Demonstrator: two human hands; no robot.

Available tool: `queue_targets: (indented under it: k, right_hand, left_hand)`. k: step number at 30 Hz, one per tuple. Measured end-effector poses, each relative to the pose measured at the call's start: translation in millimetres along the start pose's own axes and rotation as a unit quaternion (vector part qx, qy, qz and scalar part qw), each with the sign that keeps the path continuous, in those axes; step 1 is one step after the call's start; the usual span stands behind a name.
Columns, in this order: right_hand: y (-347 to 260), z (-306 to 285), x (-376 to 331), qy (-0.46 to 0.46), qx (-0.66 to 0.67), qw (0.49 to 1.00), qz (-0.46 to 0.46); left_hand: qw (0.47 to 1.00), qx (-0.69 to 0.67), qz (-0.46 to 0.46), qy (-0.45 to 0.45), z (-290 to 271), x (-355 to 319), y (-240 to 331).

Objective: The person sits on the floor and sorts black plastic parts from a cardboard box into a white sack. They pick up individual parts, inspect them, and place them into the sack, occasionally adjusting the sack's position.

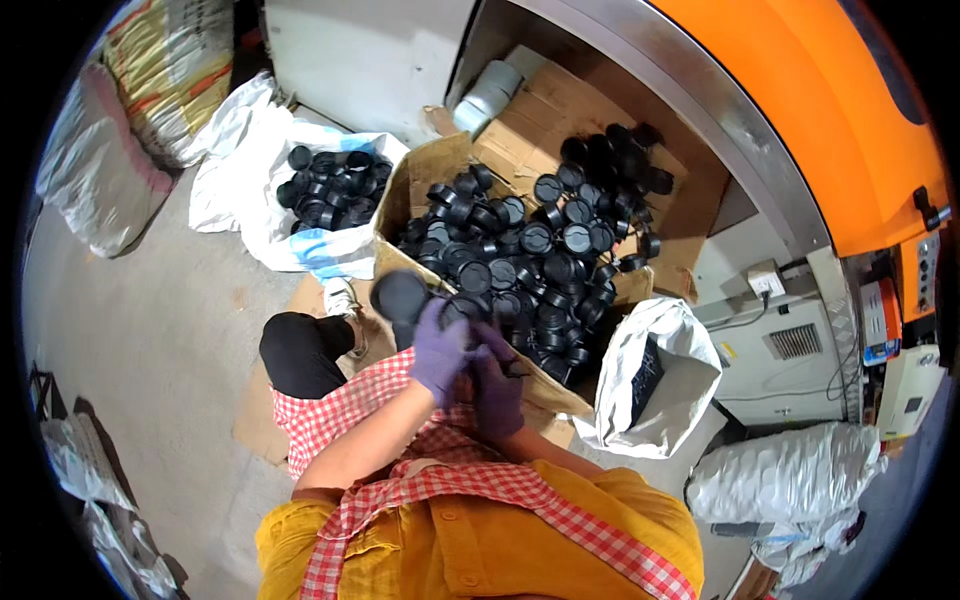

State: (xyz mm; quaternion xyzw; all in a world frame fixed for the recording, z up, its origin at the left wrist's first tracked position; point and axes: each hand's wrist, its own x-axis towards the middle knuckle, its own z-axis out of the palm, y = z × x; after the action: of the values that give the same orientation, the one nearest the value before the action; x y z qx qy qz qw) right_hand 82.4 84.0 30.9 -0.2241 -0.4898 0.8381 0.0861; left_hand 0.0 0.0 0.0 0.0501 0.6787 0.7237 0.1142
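Observation:
Both of my hands wear purple gloves and are close together over the near edge of a cardboard box (408,190). My left hand (438,352) is closed around black round plastic caps; one larger disc-shaped cap (400,296) sticks out to its left and another (464,311) shows at its fingertips. Just to the right, my right hand (498,392) has its fingers curled in next to the left. A dark bit shows at those fingers, but what they hold is partly hidden. Heaped black caps (535,238) fill the box beyond my hands.
At the left, a white sack (345,255) holds more black caps. An upright white bag (690,370) with something black inside stands right of the box. An orange machine (800,110) rises at the right, with stuffed sacks (780,475) below. More sacks (100,180) stand far left.

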Motion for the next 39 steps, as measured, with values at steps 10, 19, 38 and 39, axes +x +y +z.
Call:
queue_targets:
  k: [10, 19, 38, 39]
  right_hand:
    - [-66.3, 14.1, 17.6, -0.433, -0.54, 0.684, -0.23]
    - [-77.1, 17.7, 0.3, -0.442, -0.687, 0.521, -0.247]
    - [-94.3, -128.8, 18.9, -0.413, -0.268, 0.831, 0.257]
    - [-88.4, -125.5, 14.6, -0.305, -0.08, 0.91, 0.269]
  left_hand:
    - [0.843, 0.341, -0.038, -0.414, -88.8, -24.7, 69.7]
    - [0.793, 0.43, -0.034, -0.43, -81.0, -36.3, 52.5]
    - [0.819, 0.469, 0.223, -0.244, -195.1, -14.9, 165.6]
    - [0.906, 0.31, 0.147, -0.248, -188.0, -22.3, 163.8]
